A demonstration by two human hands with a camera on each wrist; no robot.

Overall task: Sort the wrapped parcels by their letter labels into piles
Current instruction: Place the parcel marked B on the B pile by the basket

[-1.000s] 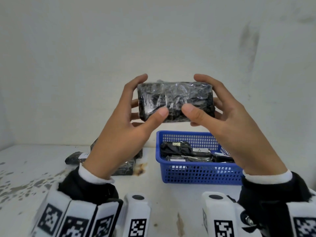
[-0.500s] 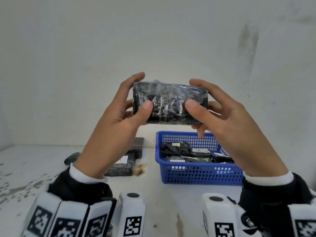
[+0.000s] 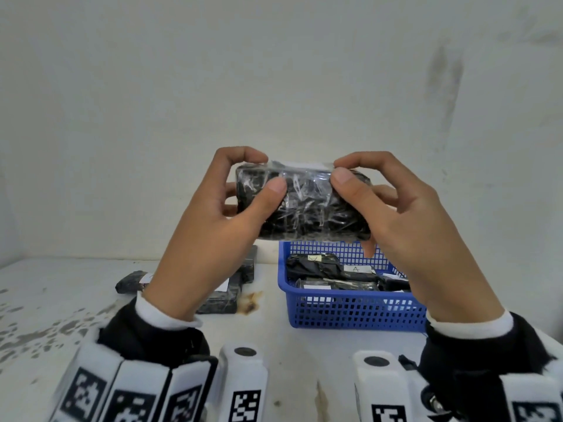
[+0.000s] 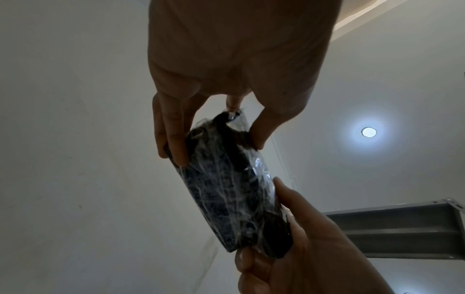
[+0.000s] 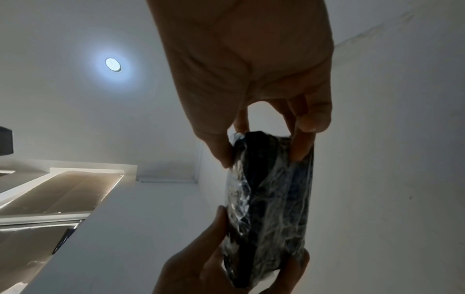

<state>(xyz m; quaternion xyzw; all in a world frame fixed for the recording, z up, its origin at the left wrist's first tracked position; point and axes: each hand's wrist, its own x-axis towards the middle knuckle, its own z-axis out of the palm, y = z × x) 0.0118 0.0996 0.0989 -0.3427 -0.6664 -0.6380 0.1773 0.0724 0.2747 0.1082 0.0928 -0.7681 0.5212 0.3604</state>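
A black parcel (image 3: pixel 304 208) wrapped in clear film is held level in the air in front of the wall, above the blue basket (image 3: pixel 350 309). My left hand (image 3: pixel 268 172) grips its left end and my right hand (image 3: pixel 339 170) its right end, thumbs on the near face and fingers behind. A white label (image 3: pixel 300 164) shows edge-on along the top; its letter cannot be read. In the left wrist view my left hand (image 4: pixel 216 139) pinches the parcel (image 4: pixel 234 191). In the right wrist view my right hand (image 5: pixel 261 149) pinches the parcel (image 5: pixel 271 199).
The blue basket holds several black wrapped parcels; one label (image 3: pixel 356 269) reads A. On the white table (image 3: pixel 289 360), left of the basket, lies a pile of black parcels (image 3: pixel 225 296), with another parcel (image 3: pixel 131 283) further left. A white wall stands close behind.
Both hands have turned the parcel and lowered it a little. Its top now tips toward me, so the white label edge has come into sight, and the thumbs sit higher on the near face.
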